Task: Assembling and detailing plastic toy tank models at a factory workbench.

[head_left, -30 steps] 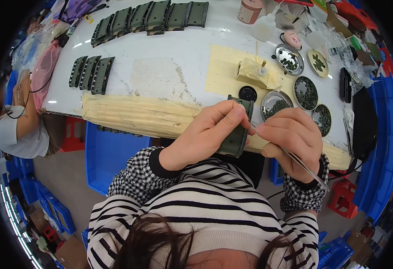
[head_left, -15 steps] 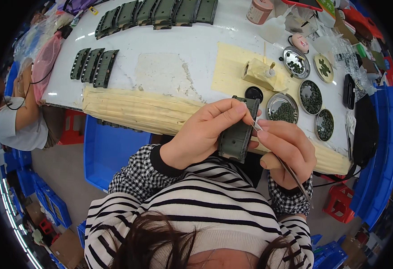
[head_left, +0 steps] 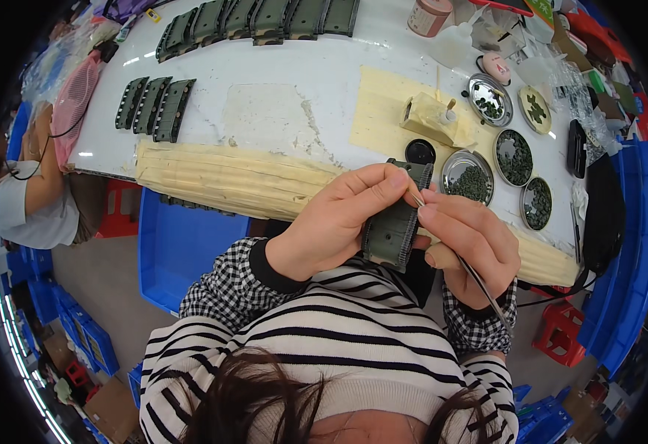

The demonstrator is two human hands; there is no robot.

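Observation:
My left hand (head_left: 335,222) grips a dark green ribbed plastic part (head_left: 396,222), held upright in front of my chest at the table's near edge. My right hand (head_left: 468,240) pinches thin metal tweezers (head_left: 472,274), whose tip touches the upper right corner of the part. The tweezers' long end points down past my wrist. Both forearms wear black-and-white checked cuffs.
Round metal dishes (head_left: 472,181) of small green pieces sit right of the part, beside a tan block (head_left: 431,118). Rows of green parts (head_left: 153,107) lie at the far left and along the back (head_left: 264,18). A blue crate (head_left: 183,244) stands under the white table (head_left: 279,81). Another person (head_left: 28,200) sits left.
Both hands and the green part have shifted slightly down and left, closer to my chest. The tweezers' tip stays at the part's upper corner.

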